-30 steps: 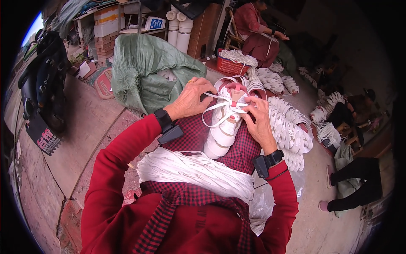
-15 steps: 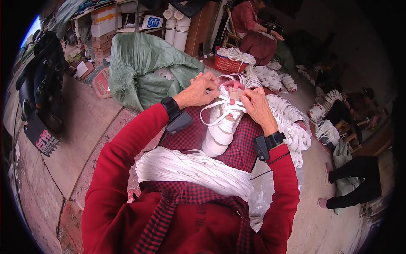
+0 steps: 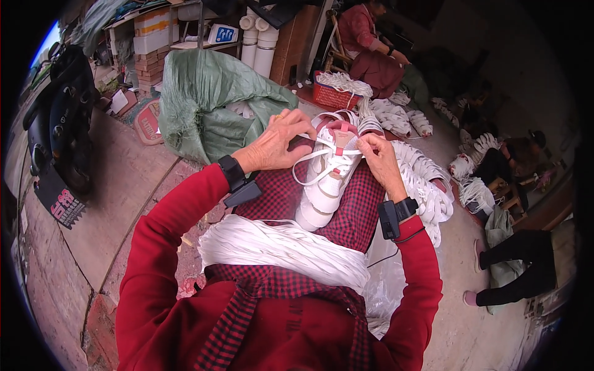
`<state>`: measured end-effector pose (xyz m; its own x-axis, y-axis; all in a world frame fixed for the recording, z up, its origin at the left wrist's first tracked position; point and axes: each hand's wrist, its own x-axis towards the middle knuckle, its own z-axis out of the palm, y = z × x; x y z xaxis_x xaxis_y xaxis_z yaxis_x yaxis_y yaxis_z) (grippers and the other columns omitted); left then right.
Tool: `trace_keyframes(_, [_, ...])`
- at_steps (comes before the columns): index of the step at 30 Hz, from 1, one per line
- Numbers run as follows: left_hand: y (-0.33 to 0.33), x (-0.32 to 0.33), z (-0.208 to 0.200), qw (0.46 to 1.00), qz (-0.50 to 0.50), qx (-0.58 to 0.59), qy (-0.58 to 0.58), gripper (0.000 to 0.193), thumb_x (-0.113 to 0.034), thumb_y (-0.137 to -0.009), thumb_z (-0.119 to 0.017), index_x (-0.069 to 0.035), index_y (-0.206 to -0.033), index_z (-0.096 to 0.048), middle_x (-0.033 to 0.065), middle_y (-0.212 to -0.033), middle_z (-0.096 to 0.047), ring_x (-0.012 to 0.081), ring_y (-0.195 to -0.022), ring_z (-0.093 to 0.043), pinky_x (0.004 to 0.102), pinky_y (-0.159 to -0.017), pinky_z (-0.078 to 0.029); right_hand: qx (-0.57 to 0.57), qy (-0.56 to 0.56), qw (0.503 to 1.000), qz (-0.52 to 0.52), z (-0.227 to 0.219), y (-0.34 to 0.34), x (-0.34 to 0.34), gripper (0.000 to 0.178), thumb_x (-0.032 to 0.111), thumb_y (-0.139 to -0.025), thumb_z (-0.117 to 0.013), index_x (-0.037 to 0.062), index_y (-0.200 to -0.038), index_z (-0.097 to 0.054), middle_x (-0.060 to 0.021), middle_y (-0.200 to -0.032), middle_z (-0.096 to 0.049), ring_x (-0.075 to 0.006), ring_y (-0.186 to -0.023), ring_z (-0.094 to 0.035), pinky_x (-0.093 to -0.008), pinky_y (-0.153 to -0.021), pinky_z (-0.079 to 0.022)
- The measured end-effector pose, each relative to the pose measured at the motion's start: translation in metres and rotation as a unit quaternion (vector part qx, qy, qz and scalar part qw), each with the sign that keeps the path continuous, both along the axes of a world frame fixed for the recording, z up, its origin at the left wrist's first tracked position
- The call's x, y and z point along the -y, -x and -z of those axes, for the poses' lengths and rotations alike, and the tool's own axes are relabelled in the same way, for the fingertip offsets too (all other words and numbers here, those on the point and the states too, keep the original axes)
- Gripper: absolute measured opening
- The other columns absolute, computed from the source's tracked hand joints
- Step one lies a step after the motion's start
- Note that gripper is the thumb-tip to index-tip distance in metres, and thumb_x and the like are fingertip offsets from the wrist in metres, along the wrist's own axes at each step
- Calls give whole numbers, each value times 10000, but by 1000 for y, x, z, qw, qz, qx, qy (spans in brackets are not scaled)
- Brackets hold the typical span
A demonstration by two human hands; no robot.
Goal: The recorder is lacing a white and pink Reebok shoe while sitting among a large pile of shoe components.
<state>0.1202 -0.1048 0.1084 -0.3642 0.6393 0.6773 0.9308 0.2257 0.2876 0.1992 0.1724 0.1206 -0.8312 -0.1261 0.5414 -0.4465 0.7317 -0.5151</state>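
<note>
A white sneaker (image 3: 320, 196) with pink trim lies on my checked lap, its toe toward me. White flat shoelace (image 3: 317, 152) runs through its eyelets and stands out in a loop on the left. My left hand (image 3: 277, 142) is at the shoe's left side, fingers curled and closed on the lace near the tongue. On the other side my right hand (image 3: 380, 159) pinches the lace between thumb and forefinger at the eyelet edge. A thick bundle of white laces (image 3: 278, 252) rests across my waist.
A green woven sack (image 3: 204, 105) stands ahead on the left, a red basket of laces (image 3: 334, 94) beyond the shoe. Laced white shoes (image 3: 424, 185) are heaped at my right. A black scooter (image 3: 65, 123) is far left. Another person (image 3: 365, 37) sits at the back.
My left hand has drawn back slightly left and toward me, its fingers lower on the lace. My right hand has shifted slightly down and right. The shoe stays in place.
</note>
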Motion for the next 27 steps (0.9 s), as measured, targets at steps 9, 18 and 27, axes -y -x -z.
trace_keyframes(9, [-24, 26, 12, 983, 114, 19, 145, 239, -255, -821, -707, -63, -698, -637, 94, -1177, -495, 244, -1092, -461, 423, -979, -331, -71, -52, 995, 39, -2, -12, 19, 229, 205, -913, -611, -24, -912, -624, -139, -825, -571, -270, -762, -574, -367, -699, -456])
trace_keyframes(18, [-5, 13, 5, 951, 168, 257, -46, 328, -255, -878, -708, -22, -684, -582, 73, -1120, -544, 167, -1008, -512, 330, -905, -411, -17, 2, 1000, 23, -3, -18, 38, 195, 147, -905, -598, -35, -834, -590, -167, -767, -612, -344, -716, -603, -392, -652, -464])
trace_keyframes(27, [-4, -32, 15, 994, 36, 100, 20, 300, -222, -740, -735, -107, -981, -599, 74, -1060, -547, 276, -1068, -505, 427, -924, -362, -93, 12, 958, 272, -42, -104, -138, 198, 150, -923, -627, -27, -836, -602, -42, -684, -561, -93, -662, -481, -267, -628, -427])
